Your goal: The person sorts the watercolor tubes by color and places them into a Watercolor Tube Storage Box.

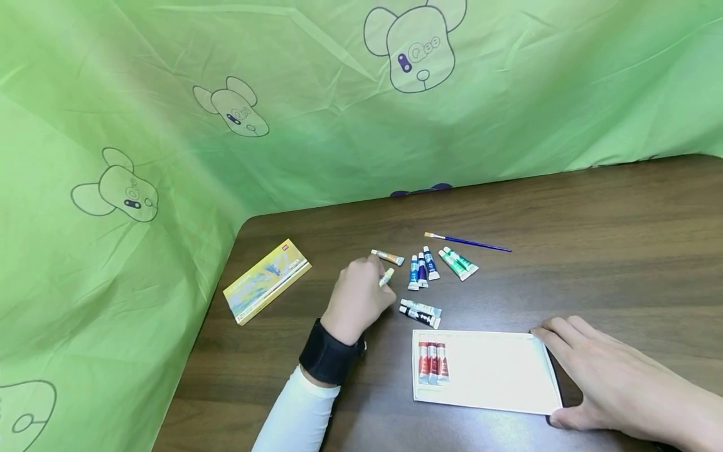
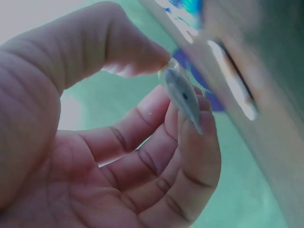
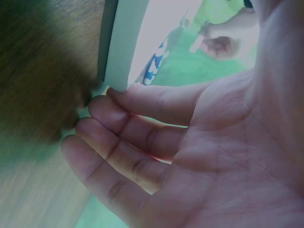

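My left hand (image 1: 358,295) pinches a small pale yellow-green paint tube (image 1: 386,277) between thumb and fingers, above the table. In the left wrist view the flat crimped end of that tube (image 2: 183,95) points toward the camera. The right hand (image 1: 610,370) holds the right end of a white tray (image 1: 497,370), its thumb at the near corner and its index finger at the far one. In the right wrist view the index fingertip touches the tray's edge (image 3: 126,47). Three red paint tubes (image 1: 433,361) lie side by side at the tray's left end.
An orange-brown tube (image 1: 388,257) lies beyond the left hand. To its right are blue and violet tubes (image 1: 422,270), green tubes (image 1: 458,263) and a blue paintbrush (image 1: 469,242). White and black tubes (image 1: 420,312) lie behind the tray. A yellow box (image 1: 267,281) sits at left.
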`<state>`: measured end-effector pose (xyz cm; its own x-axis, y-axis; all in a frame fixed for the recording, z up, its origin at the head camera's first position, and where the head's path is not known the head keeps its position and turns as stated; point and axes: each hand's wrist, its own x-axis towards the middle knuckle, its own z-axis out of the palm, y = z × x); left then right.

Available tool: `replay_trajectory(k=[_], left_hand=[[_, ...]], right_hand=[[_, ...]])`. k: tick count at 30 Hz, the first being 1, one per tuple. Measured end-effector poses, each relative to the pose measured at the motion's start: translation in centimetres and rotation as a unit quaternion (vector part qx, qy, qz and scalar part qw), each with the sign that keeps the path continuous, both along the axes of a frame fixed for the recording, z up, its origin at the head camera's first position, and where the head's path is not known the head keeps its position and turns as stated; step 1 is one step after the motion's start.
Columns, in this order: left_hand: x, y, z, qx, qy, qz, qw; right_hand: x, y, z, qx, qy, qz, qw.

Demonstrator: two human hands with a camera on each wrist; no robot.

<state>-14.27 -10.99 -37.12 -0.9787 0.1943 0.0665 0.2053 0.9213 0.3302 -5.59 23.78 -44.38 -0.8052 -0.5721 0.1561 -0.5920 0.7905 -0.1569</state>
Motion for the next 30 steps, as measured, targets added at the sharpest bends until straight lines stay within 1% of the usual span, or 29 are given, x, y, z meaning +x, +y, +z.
replay_trajectory(k=[4,8,11,12,13,16,18,21,24,25,27,30], left_hand=[[2.1,1.3,-0.2,-0.013,0.005,-0.038,0.9992],[4.2,2.6,-0.3,-0.051,0.014,-0.08,0.9953],[5.7,3.7,-0.2,-0.088,0.015,-0.108,0.9902],[6.2,4.0,-0.2,-0.101,0.018,-0.118,0.9878],[6.7,4.3,-0.1,-0.111,0.023,-0.126,0.9855],[7.8,5.2,-0.1,-0.141,0.043,-0.148,0.9779],[8.4,5.6,-0.2,-0.153,0.056,-0.157,0.9742],[8.9,5.9,-0.3,-0.162,0.06,-0.161,0.9718],[9.3,6.1,-0.4,-0.167,0.067,-0.166,0.9694],[9.4,6.2,-0.5,-0.17,0.069,-0.169,0.9685],[9.6,6.3,-0.6,-0.177,0.08,-0.173,0.9656],[9.8,6.6,-0.9,-0.193,0.087,-0.17,0.9625]], right_hand=[[0.1,-0.1,-0.2,-0.002,0.003,0.0,1.0],[0.1,-0.1,-0.3,-0.003,0.004,0.002,1.0],[0.1,-0.2,-0.2,-0.001,0.006,0.001,1.0],[0.1,-0.2,-0.1,-0.001,0.0,0.001,1.0],[0.1,-0.2,0.0,0.002,0.0,-0.001,1.0],[0.1,-0.3,0.3,0.004,-0.018,-0.004,0.9998],[0.1,-0.3,0.5,0.006,-0.025,-0.006,0.9997],[0.1,-0.4,0.6,0.004,-0.027,-0.005,0.9996],[0.1,-0.3,0.5,0.0,-0.008,-0.001,1.0],[0.1,-0.3,0.5,-0.006,-0.008,0.004,0.9999],[0.0,-0.3,0.4,-0.008,0.0,0.005,1.0],[0.0,-0.2,0.4,-0.009,0.007,0.005,0.9999]])
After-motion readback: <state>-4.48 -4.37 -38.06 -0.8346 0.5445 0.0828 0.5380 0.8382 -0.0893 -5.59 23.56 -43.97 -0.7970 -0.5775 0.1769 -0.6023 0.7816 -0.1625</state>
